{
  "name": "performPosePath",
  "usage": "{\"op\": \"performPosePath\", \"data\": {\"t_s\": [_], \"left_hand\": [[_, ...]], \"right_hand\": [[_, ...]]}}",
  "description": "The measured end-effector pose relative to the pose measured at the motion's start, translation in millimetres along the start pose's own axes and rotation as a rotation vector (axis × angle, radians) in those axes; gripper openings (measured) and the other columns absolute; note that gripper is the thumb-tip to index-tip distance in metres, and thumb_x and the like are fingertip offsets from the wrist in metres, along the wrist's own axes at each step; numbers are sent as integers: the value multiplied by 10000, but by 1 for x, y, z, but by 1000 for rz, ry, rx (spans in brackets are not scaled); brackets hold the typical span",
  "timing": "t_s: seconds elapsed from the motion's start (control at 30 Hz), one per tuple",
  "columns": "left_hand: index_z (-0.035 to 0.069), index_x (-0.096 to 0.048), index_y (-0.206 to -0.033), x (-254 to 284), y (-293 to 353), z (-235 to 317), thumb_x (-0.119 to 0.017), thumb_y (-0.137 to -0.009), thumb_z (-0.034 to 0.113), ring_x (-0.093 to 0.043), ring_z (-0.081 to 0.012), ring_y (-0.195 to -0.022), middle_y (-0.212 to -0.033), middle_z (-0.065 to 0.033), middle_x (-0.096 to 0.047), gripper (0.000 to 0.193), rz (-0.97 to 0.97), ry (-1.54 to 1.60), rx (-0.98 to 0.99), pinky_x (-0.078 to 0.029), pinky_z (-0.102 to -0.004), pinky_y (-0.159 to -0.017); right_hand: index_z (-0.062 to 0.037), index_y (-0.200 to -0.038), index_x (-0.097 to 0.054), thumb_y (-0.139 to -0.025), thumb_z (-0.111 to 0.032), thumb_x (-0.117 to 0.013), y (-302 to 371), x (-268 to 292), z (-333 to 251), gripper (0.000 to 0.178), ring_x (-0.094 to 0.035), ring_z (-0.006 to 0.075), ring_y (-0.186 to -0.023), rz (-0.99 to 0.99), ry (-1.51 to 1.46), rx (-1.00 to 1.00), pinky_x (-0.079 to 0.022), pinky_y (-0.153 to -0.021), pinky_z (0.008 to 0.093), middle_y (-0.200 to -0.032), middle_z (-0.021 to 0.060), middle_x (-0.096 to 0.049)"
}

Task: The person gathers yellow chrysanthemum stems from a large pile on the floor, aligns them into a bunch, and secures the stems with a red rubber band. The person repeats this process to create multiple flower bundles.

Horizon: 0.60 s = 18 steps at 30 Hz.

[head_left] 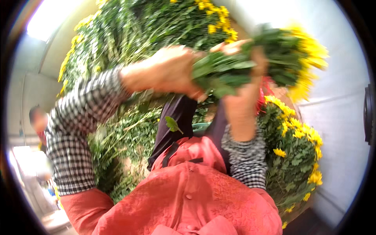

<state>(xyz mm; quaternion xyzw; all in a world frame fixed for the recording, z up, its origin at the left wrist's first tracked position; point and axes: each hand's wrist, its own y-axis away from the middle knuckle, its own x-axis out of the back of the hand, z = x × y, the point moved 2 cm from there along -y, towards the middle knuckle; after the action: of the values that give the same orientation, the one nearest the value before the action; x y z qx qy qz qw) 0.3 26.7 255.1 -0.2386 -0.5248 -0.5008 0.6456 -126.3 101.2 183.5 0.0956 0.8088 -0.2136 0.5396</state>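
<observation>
A bunch of yellow chrysanthemums (309, 49) lies sideways between my hands, its blooms pointing right and its leafy stems toward the left. My right hand (248, 84) is wrapped round the bunch below the flower heads. At the left end of the green leaves, my left hand (172, 70) is closed on the stems; motion smears its fingers. Red string (263, 96) hangs beside my right wrist. A loose green leaf (172, 124) rests on my dark trousers.
A large heap of cut chrysanthemums (137, 35) spreads ahead, with more stems (129, 137) at my left and a pile with yellow blooms (290, 145) at my right. A pale wall (337, 109) stands at the right. Another person (39, 121) is at the far left.
</observation>
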Motion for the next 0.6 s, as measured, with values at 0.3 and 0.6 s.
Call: {"op": "performPosePath", "data": {"t_s": [0.3, 0.6], "left_hand": [[33, -598, -1056, -126, 26, -55, -733, -755, 38, -617, -139, -835, -933, -42, -645, 330, 170, 1290, 640, -517, -296, -753], [-2, -544, -1079, -128, 54, -131, -596, -798, -40, -653, -222, -753, -888, -98, -633, 288, 445, 1386, 1028, -564, -333, -628]], "right_hand": [[32, -1165, -521, -813, -267, -717, 9, 66, 15, 502, -554, 353, -1039, -229, 1125, -116, -436, -888, 391, -1094, 180, -605], [-31, -873, -618, -939, -224, -556, 22, 84, -86, 213, -566, 118, -575, -22, 236, -161, -428, -590, 313, -736, 78, -625]]}}
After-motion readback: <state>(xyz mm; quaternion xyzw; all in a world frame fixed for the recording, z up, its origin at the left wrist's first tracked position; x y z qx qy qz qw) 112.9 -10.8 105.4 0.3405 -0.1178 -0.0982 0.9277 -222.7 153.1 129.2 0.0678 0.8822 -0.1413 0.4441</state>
